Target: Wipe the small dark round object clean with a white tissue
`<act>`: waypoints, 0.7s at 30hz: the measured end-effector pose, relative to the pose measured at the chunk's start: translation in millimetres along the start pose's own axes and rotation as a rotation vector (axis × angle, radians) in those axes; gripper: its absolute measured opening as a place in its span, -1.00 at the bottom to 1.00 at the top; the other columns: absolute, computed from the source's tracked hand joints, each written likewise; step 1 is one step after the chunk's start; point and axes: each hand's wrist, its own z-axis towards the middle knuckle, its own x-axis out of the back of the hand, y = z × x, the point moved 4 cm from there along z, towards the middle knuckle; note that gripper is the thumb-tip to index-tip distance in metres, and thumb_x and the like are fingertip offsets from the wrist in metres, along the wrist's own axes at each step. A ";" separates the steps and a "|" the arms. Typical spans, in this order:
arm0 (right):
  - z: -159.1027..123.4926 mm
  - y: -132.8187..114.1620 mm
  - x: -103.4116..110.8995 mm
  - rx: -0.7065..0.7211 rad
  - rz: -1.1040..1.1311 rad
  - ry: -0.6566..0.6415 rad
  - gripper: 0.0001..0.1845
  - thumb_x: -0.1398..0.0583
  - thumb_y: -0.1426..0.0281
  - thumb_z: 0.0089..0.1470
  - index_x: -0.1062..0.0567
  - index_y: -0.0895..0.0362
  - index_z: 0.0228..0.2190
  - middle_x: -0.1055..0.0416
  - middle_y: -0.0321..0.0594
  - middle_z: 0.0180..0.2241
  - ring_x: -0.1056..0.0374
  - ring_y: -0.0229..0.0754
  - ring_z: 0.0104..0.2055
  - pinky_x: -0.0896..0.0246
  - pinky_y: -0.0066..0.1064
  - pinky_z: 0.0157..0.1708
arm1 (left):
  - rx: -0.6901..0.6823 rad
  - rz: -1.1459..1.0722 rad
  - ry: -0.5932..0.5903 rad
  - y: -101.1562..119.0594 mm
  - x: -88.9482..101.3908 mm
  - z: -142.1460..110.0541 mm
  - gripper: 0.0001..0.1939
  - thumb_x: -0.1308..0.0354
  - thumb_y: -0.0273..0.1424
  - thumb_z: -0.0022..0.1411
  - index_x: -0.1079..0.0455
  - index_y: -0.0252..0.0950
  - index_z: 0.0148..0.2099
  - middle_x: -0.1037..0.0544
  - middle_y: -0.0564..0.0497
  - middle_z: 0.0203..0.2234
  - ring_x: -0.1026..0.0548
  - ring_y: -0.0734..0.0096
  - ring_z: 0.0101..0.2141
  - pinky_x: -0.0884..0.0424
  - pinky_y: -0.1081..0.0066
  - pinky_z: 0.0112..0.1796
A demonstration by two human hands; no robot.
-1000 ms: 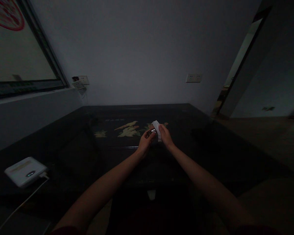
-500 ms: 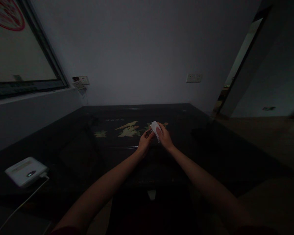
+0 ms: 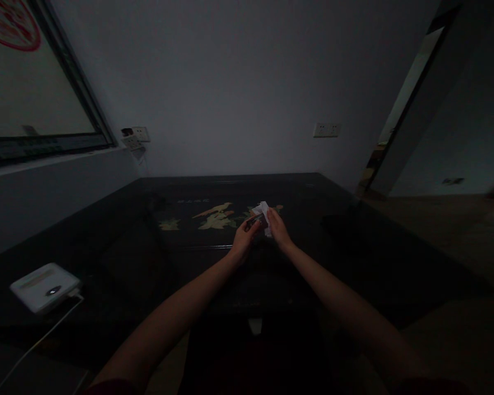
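Note:
Over the dark table (image 3: 214,269), my two hands meet in the middle of the view. My left hand (image 3: 243,237) is closed on a small dark object (image 3: 254,221) with a thin dark edge; the dim light hides its exact kind. A crumpled white tissue (image 3: 263,208) lies against the far side of that object. My right hand (image 3: 278,227), fingers held together and fairly straight, presses the tissue from the right. Part of the tissue is hidden behind the fingers.
A white box-shaped device (image 3: 45,288) with a white cable (image 3: 37,343) sits at the table's left. Bird and flower pictures (image 3: 216,216) decorate the tabletop. Behind are a grey wall (image 3: 230,82) with sockets (image 3: 326,130), and a window (image 3: 33,82) at left.
My right hand has opened flatter and shifted slightly on the tissue. The tissue has spread behind the dark object, which now shows more between my hands.

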 end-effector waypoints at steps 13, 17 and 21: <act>-15.1 -36.7 -4.0 0.299 -0.265 -0.074 -0.47 -0.03 0.03 0.17 -0.38 0.09 0.02 -0.36 -0.05 0.03 -0.26 -0.04 0.10 -0.09 -0.18 0.13 | 0.000 -0.005 -0.022 -0.7 -0.4 -0.3 -0.61 -0.38 -0.30 -0.02 -0.45 -0.35 -0.14 -0.58 -0.11 -0.17 -0.53 0.31 -0.14 -0.34 0.28 0.04; -18.7 -44.6 -5.9 0.357 -0.316 -0.075 -0.52 -0.01 0.09 0.20 -0.37 0.05 0.04 -0.33 -0.07 0.07 -0.21 -0.05 0.15 -0.04 -0.17 0.17 | 0.003 0.005 -0.026 -3.1 0.9 0.7 -0.58 -0.38 -0.27 -0.03 -0.46 -0.34 -0.13 -0.57 -0.12 -0.13 -0.52 0.29 -0.11 -0.34 0.29 0.03; -11.8 -30.5 -3.2 0.231 -0.193 -0.028 -0.49 0.00 0.02 0.17 -0.40 0.09 -0.03 -0.41 -0.07 -0.03 -0.31 -0.05 0.04 -0.14 -0.21 0.08 | -0.003 0.002 -0.034 -4.4 1.9 2.4 -0.58 -0.39 -0.29 -0.04 -0.46 -0.34 -0.13 -0.58 -0.11 -0.18 -0.54 0.32 -0.17 -0.34 0.26 0.04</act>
